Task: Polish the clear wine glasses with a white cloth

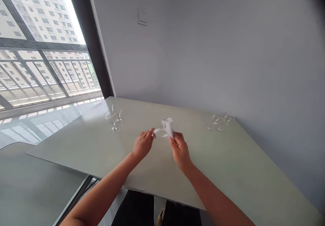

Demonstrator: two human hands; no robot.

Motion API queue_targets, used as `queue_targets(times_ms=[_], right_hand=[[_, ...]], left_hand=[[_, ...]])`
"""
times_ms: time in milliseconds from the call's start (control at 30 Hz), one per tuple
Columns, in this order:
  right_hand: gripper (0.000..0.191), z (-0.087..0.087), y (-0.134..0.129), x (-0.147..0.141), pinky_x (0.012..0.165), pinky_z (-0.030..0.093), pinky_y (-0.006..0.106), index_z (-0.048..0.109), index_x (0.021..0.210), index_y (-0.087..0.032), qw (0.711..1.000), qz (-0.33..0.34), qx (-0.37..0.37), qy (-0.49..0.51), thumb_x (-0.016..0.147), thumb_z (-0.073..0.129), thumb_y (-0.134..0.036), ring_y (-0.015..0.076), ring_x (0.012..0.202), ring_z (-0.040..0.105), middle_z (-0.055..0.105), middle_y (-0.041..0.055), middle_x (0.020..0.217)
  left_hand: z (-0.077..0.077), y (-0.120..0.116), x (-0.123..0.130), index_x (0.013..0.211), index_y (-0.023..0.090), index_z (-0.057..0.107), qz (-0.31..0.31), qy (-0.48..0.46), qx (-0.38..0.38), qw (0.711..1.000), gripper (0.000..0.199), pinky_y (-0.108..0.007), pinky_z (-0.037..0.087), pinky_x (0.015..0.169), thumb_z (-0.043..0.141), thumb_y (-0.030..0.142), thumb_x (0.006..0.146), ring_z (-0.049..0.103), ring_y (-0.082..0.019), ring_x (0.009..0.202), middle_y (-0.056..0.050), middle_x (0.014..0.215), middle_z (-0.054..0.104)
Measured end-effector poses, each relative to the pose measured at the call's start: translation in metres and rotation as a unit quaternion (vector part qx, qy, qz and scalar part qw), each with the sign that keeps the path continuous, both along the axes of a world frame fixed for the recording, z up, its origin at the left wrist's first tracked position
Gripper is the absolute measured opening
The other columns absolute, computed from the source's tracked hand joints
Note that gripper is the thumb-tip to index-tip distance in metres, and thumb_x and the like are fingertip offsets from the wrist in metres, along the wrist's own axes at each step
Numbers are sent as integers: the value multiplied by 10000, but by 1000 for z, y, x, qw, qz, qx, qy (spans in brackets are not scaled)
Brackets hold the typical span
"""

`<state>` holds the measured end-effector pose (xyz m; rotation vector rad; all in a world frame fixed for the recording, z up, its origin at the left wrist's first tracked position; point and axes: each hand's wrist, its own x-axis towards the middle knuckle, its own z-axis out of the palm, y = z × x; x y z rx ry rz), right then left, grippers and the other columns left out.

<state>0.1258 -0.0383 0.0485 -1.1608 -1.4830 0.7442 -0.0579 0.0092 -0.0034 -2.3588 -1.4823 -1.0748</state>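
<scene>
My left hand (pixel 143 143) is closed around the stem end of a clear wine glass (pixel 159 133), which is tilted onto its side above the table with its bowl toward the right. In my right hand (pixel 180 149) a white cloth or tissue (pixel 168 127) is pinched between thumb and fingers. The white piece stands up at the mouth of the glass and covers part of the rim; whether it reaches inside I cannot tell.
Two stemmed glasses, one nearer (pixel 110 121) and one behind it (pixel 117 111), stand upright at the left of the pale table (pixel 152 171). Toward the right back corner, more glassware (pixel 220 119) lies near the grey wall (pixel 228 49). A window is at the left.
</scene>
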Motion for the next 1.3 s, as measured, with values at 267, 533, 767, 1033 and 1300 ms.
queue_targets(times_ms=[267, 533, 767, 1033, 1300], right_hand=[[310, -6, 8, 17, 611, 425, 291, 572, 1058, -223, 963, 225, -139, -60, 827, 447, -389, 169, 665, 525, 559, 14, 694], [505, -1, 4, 31, 682, 494, 354, 405, 1203, -160, 827, 428, -281, 232, 750, 569, -310, 189, 735, 642, 653, 72, 799], [427, -29, 7, 30, 513, 508, 291, 525, 1074, -141, 907, 296, -262, 145, 746, 592, -407, 204, 648, 656, 648, 43, 677], [246, -15, 6, 44, 570, 506, 318, 641, 785, -190, 937, 294, -186, 31, 678, 647, -412, 171, 570, 615, 623, -14, 642], [233, -17, 4, 39, 518, 460, 270, 605, 722, -163, 932, 244, -249, 101, 667, 667, -381, 154, 521, 601, 597, -9, 568]], left_hand=[[-3, 1, -4, 1161, 156, 467, -43, 102, -2, 994, 353, -316, 439, 690, 377, 93, 825, 592, -177, 736, -66, 810, 638], [-3, 2, 8, 1203, 158, 418, -105, 120, -27, 987, 354, -326, 438, 706, 350, 134, 857, 593, -174, 752, -61, 806, 627], [-2, 3, 16, 1219, 152, 402, -133, 159, -51, 977, 368, -330, 432, 689, 359, 143, 854, 589, -184, 748, -72, 820, 609], [27, -7, 19, 886, 213, 583, -221, 22, -281, 934, 160, -224, 394, 542, 445, 256, 817, 562, -128, 600, 2, 681, 609], [35, -10, 14, 982, 211, 604, -211, 44, -219, 952, 237, -301, 429, 713, 495, 334, 811, 583, -183, 816, -61, 847, 646]])
